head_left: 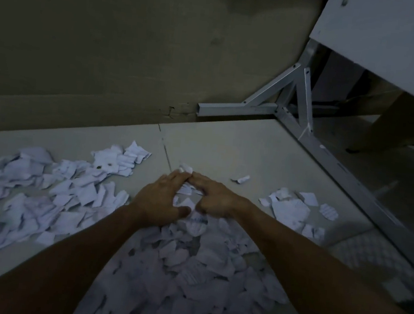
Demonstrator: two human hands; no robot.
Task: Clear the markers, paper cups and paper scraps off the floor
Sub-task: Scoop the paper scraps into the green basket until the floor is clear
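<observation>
Paper scraps (187, 266) heaped at lower centre of the floor (228, 143); left hand (161, 198) and right hand (212, 196), fingers extended flat, fingertips meeting, apparently raking strays inward.

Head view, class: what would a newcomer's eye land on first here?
First, the white paper scraps strewn over the floor, thickest at left and between the arms. Next, the two hands, left and right, fingertips meeting over the scraps at centre. Then the metal frame at upper right.
</observation>
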